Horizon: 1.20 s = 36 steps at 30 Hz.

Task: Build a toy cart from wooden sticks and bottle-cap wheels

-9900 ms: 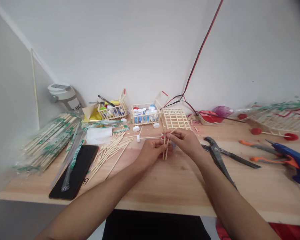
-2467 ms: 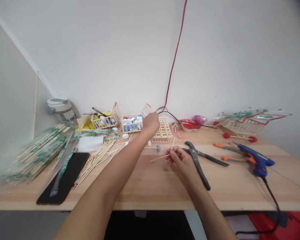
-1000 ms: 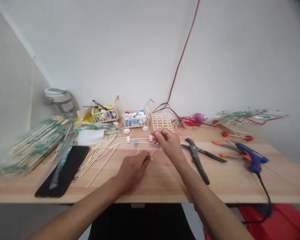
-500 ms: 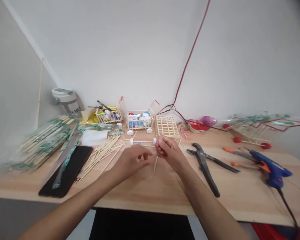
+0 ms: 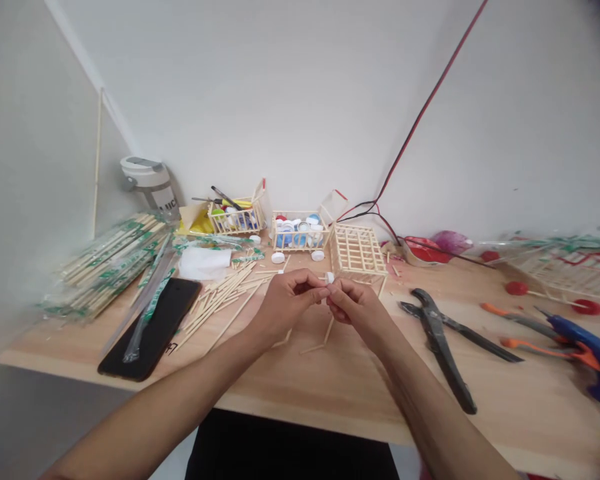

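Note:
Over the middle of the table, my left hand (image 5: 286,301) and my right hand (image 5: 359,305) meet at the fingertips. Both are closed in a pinch, and whatever lies between them is too small or hidden to name. A white bottle cap (image 5: 329,277) shows just behind the touching fingers. Whether a finger touches it, I cannot tell. Thin wooden sticks (image 5: 325,340) lie on the table below the hands, partly covered by them. Just beyond my right hand stands a lattice frame (image 5: 359,248) made of wooden sticks.
Small stick carts (image 5: 300,248) filled with caps stand at the back. Loose sticks (image 5: 220,300), a phone (image 5: 173,320) and bagged sticks (image 5: 115,260) lie left. On the right are black pliers (image 5: 437,340), orange-handled cutters (image 5: 525,320) and a blue glue gun (image 5: 575,340).
My left hand has moved right and its fingers have closed against those of my right hand. The view has shifted, so the table's things appear farther right or left of before.

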Each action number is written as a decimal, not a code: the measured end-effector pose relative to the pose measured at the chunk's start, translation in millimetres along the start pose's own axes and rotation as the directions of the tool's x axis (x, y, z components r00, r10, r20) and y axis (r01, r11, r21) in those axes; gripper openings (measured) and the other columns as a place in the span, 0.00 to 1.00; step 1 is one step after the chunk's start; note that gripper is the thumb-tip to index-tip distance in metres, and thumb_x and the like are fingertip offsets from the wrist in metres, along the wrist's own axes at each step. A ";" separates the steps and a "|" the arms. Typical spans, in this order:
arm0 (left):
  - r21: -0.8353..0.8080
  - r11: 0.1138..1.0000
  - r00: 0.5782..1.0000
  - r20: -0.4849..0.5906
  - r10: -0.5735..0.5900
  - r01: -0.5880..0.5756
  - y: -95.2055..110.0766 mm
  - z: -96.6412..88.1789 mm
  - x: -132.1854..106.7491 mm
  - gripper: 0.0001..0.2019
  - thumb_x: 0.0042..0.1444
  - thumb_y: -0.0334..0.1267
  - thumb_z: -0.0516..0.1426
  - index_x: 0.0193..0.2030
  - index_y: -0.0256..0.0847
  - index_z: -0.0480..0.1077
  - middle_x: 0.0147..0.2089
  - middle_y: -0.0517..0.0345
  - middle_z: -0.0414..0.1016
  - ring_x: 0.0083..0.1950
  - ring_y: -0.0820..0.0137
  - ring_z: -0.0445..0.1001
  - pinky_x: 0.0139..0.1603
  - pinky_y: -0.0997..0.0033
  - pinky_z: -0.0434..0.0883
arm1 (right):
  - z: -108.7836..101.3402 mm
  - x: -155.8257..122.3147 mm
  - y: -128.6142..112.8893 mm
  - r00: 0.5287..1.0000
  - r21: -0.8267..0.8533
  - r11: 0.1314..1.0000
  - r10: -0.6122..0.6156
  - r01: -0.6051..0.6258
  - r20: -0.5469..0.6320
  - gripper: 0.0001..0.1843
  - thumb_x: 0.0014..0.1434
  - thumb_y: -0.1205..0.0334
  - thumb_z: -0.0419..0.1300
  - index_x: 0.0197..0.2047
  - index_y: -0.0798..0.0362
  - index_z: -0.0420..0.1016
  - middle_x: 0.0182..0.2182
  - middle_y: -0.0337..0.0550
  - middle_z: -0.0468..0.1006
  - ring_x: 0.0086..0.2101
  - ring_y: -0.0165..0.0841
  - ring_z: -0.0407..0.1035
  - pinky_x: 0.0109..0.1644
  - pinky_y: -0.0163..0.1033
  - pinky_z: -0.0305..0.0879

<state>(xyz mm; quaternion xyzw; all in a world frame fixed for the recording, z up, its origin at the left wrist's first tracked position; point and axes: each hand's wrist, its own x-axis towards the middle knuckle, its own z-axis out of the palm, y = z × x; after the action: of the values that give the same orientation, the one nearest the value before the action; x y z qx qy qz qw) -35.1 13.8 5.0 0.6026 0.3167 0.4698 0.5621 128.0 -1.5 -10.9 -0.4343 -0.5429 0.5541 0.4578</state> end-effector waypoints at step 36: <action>0.543 0.778 0.943 0.084 0.323 -0.315 7.7 -8.8 -8.7 0.10 0.63 0.34 0.49 0.29 0.40 0.62 0.30 0.59 0.64 0.34 0.71 0.63 0.37 0.71 0.60 | 21.8 -9.4 -9.6 0.969 0.267 0.938 0.180 -0.221 0.171 0.25 0.53 0.44 0.64 0.22 0.54 0.62 0.17 0.31 0.58 0.18 0.20 0.47 0.21 0.32 0.35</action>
<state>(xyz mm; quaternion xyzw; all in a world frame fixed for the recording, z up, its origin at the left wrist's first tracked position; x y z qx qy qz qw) -47.5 8.0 10.1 0.7798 0.3353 0.4514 0.2753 108.9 -15.2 -0.7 -0.3761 -0.4421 0.6999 0.4162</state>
